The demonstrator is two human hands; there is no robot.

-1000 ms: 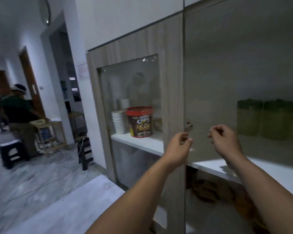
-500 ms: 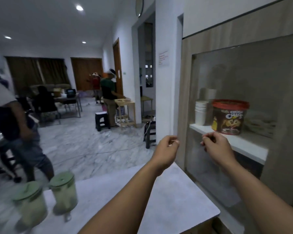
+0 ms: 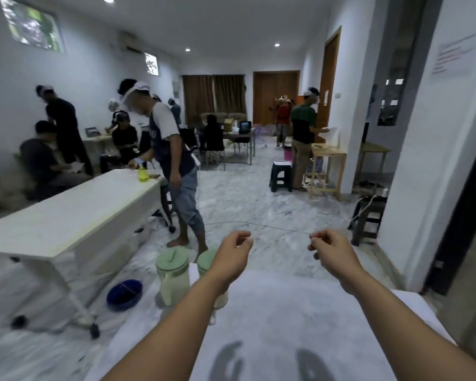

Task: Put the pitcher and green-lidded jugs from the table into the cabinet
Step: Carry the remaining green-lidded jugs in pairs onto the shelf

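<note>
Two green-lidded jugs stand at the far left edge of the white table (image 3: 286, 312) in front of me. The left jug (image 3: 173, 276) shows fully; the right jug (image 3: 207, 261) is mostly hidden behind my left forearm. My left hand (image 3: 232, 255) hovers over the table just right of the jugs, fingers loosely curled and holding nothing. My right hand (image 3: 331, 250) is raised over the table's far right part, fingers curled, also holding nothing. The cabinet is out of view.
A long white wheeled table (image 3: 66, 221) stands left, a blue basin (image 3: 124, 294) on the floor below it. A person (image 3: 173, 166) stands just beyond the jugs. Dark stools (image 3: 280, 176) (image 3: 368, 215), a wooden stand (image 3: 327, 169) and a white wall (image 3: 434, 160) line the right.
My view has swung left from the cabinet shelf to the room and the table. Both hands stayed raised with curled fingers; the two jugs are now near my left hand.
</note>
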